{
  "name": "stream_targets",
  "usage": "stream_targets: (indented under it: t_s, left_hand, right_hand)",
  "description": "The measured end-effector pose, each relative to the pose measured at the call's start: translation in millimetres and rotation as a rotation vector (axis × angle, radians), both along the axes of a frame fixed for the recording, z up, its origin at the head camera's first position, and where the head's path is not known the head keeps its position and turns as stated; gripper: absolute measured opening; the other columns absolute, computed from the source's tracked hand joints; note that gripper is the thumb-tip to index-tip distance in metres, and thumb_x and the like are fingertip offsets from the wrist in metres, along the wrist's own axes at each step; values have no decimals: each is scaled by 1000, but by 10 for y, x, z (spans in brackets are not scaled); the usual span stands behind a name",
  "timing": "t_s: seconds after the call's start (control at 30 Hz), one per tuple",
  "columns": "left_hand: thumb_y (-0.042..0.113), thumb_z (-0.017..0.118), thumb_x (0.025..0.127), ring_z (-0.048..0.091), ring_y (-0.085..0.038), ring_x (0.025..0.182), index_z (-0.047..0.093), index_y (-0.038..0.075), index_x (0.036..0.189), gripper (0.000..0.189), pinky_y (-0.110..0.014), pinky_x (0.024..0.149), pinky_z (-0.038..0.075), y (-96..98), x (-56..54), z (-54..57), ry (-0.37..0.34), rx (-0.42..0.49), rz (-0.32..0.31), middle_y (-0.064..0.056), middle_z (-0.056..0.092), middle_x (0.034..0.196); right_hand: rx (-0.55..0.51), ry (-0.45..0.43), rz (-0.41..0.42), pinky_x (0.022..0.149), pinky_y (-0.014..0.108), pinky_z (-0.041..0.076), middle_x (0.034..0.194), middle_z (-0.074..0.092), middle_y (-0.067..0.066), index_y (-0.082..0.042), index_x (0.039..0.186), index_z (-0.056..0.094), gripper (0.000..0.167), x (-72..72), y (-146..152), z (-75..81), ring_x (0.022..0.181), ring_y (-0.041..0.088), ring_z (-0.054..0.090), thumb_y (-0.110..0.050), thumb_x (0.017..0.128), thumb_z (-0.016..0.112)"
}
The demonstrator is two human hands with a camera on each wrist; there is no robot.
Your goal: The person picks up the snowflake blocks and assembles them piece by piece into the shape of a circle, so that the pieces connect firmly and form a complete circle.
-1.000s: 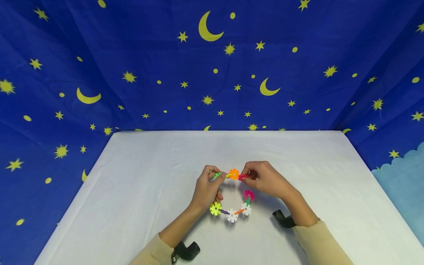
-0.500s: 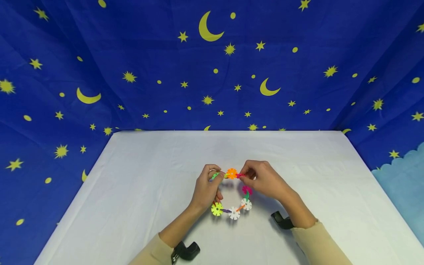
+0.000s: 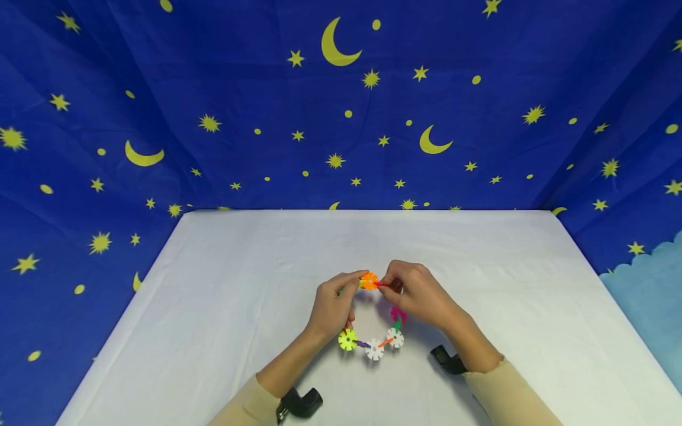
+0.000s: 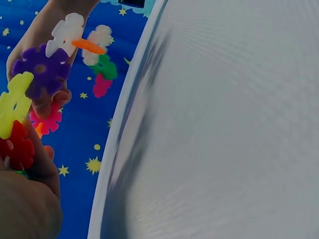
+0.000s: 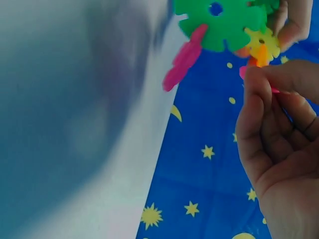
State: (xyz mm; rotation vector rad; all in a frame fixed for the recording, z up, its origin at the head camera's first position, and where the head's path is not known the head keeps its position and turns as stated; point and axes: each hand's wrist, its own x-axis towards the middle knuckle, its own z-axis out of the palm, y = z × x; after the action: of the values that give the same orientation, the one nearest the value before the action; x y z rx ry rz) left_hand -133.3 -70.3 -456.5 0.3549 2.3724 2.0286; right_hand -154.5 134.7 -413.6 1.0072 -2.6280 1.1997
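Observation:
A chain of notched plastic snowflake discs curves almost into a ring above the table between my hands. My left hand [image 3: 331,305] grips its far left part, index finger reaching to the orange disc [image 3: 370,281]. My right hand [image 3: 421,293] pinches a pink disc [image 5: 275,90], mostly hidden by the fingers, which meets the orange one. From the left hand hang a red disc [image 4: 19,147], a yellow disc [image 3: 347,339] and a purple disc [image 4: 42,72], then white discs [image 3: 375,349]. A green disc [image 5: 219,25] and a magenta disc [image 5: 184,59] form the free end, below my right hand.
White cloth covers the table [image 3: 240,284]. A blue curtain [image 3: 266,89] with yellow moons and stars stands behind and at the sides. Black wrist mounts [image 3: 301,403] sit under both forearms.
My left fingers have stretched right, up to the orange disc. The right hand has shifted slightly left with the pink disc. The hanging part of the chain has swayed a little.

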Motion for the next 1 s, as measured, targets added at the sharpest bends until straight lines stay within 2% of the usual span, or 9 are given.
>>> stream_targets:
  t_s: [0.07, 0.2, 0.4, 0.57, 0.73, 0.77, 0.83, 0.97, 1.0]
  left_hand:
    - [32, 50, 101, 47, -21, 32, 68, 22, 121, 29, -37, 31, 44, 1, -6, 0, -2, -4, 8, -8, 64, 74]
    - [34, 54, 99, 45, -20, 30, 69, 25, 119, 26, -37, 31, 44, 10, -9, 17, -49, 12, 34, -11, 51, 46]
    - [27, 55, 100, 45, -19, 31, 67, 19, 122, 26, -37, 32, 45, 33, -8, 42, -94, 37, 63, -19, 52, 48]
    - [30, 55, 99, 46, -20, 32, 67, 20, 120, 27, -38, 32, 46, 33, -4, 64, -105, 36, 82, -14, 50, 46]
    - [40, 56, 97, 46, -25, 31, 67, 29, 118, 27, -43, 32, 45, 18, -2, 48, -97, 75, 90, -12, 50, 46]
    - [38, 56, 98, 46, -25, 31, 67, 26, 119, 27, -43, 31, 45, 19, 13, 85, -97, 81, 93, -12, 50, 46]
    - [39, 56, 97, 46, -26, 31, 67, 27, 119, 27, -44, 31, 45, 17, 14, 87, -94, 87, 97, -12, 50, 46]
    - [41, 55, 97, 46, -26, 31, 66, 26, 121, 30, -44, 31, 44, 16, 5, 79, -81, 91, 102, -13, 51, 46]
    - [44, 55, 97, 47, -26, 31, 66, 28, 120, 30, -45, 31, 45, 13, -11, 39, -75, 93, 102, -12, 51, 46]
  right_hand:
    - [1, 22, -12, 58, 20, 52, 83, 63, -7, -13, 83, 63, 14, 4, -15, -13, 68, 2, 60, -3, 83, 73]
    - [1, -2, -43, 59, 22, 52, 83, 63, -9, -15, 85, 63, 14, -3, -14, -19, 68, 2, 59, -6, 84, 73]
    - [18, -126, -17, 66, 25, 53, 87, 62, -11, -17, 97, 64, 12, -37, 73, 26, 73, 6, 60, -13, 88, 71]
    - [53, -204, 34, 69, 28, 53, 89, 64, -7, -14, 109, 64, 19, -86, 187, 28, 76, 9, 61, -18, 91, 68]
    - [138, -363, 76, 68, 30, 52, 90, 67, -3, -8, 112, 66, 24, -139, 303, -13, 77, 16, 61, -25, 95, 62]
    - [158, -400, 93, 67, 31, 52, 89, 67, -2, -7, 112, 66, 25, -151, 323, -27, 77, 19, 61, -25, 96, 60]
    - [185, -477, 121, 67, 33, 51, 87, 66, -1, -8, 113, 67, 25, -171, 354, -55, 77, 21, 60, -25, 98, 57]
    - [186, -593, 161, 68, 39, 53, 83, 65, 4, -8, 118, 64, 24, -184, 376, -79, 76, 26, 61, -19, 99, 54]
    - [177, -608, 164, 69, 40, 53, 83, 65, 4, -8, 119, 63, 24, -183, 378, -78, 76, 26, 62, -18, 99, 54]
